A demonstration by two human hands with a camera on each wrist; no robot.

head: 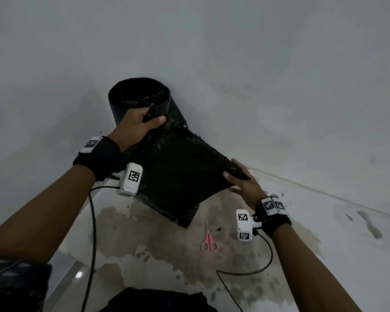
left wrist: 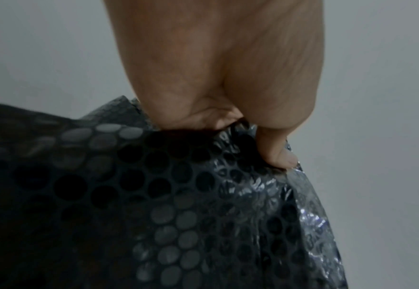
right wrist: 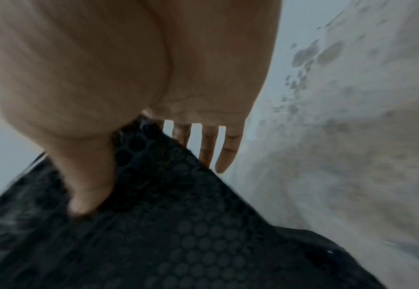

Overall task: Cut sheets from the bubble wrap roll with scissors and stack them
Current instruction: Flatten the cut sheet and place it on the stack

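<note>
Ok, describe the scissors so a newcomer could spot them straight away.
Start at the black bubble wrap roll standing in the wall corner and follow its unrolled sheet down to the stained floor. Just past the sheet's lower edge, near the right hand, lie the scissors, untouched. Their pink handles are the only bright colour there.

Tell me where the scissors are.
In the head view, the pink-handled scissors lie on the stained floor, below the right hand, untouched.

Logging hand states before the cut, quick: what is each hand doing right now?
Left hand: closed on the bubble wrap near the roll.
Right hand: pinching the bubble wrap's edge, thumb on top, fingers straight beneath.
</note>
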